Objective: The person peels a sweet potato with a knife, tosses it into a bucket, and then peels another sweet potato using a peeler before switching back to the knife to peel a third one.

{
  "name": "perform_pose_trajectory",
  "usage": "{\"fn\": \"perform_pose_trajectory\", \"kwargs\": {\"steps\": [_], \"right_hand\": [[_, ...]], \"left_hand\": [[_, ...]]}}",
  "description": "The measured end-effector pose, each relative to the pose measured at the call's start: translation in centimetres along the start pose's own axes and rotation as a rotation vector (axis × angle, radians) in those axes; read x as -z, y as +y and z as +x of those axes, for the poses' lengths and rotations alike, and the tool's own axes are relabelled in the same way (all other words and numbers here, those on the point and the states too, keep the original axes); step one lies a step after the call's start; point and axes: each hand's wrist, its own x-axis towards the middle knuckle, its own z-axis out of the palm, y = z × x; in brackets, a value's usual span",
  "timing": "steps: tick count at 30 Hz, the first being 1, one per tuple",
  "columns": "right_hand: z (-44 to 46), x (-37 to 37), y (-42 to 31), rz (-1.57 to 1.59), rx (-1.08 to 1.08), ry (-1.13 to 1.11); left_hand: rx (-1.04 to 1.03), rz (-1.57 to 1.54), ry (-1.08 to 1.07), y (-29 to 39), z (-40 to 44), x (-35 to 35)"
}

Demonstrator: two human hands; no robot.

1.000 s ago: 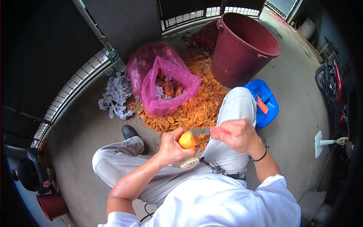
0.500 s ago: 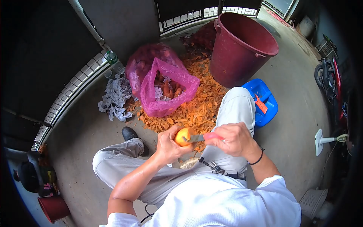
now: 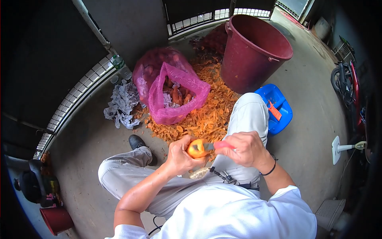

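My left hand (image 3: 181, 154) is closed around a thick orange carrot (image 3: 195, 150), its cut end facing up and showing a dark patch. In my right hand (image 3: 247, 149) is the pinkish-red handle of a knife (image 3: 210, 146) with a short grey blade. The blade's tip meets the carrot's right side; part of the blade is blurred. Both hands are above my lap. Beyond them, a pile of orange peelings (image 3: 207, 121) spreads over the floor. A pink mesh bag (image 3: 199, 87) with carrots (image 3: 177, 96) and paper in it stands on the pile.
A large maroon bucket (image 3: 252, 55) stands beyond my right knee, beside a blue tray (image 3: 284, 122) holding an orange-red object (image 3: 274, 111). Crumpled paper (image 3: 122, 103) and a plastic bottle (image 3: 119, 63) are left of the bag. A white-headed tool (image 3: 336, 150) and a motorbike (image 3: 350, 85) are at right.
The carrot has turned so its top end faces me more. The knife blade has shifted slightly right, from across the carrot's end to its right side.
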Motion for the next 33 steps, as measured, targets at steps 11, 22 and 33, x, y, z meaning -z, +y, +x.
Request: {"fn": "perform_pose_trajectory", "kwargs": {"steps": [11, 22, 33], "right_hand": [[-0.3, -1.0, 0.6, 0.168, -0.209, 0.038], [0.6, -0.6, -0.3, 0.009, 0.02, -0.005], [0.4, 0.8, 0.7, 0.118, -0.124, 0.018]], "left_hand": [[0.076, -0.014, 0.018, -0.3, 0.7, 0.5], [-0.115, 0.234, 0.054, 0.1, 0.6, 1.9], [-0.16, 0.258, 0.059, -0.5, 0.3, 1.4]]}}
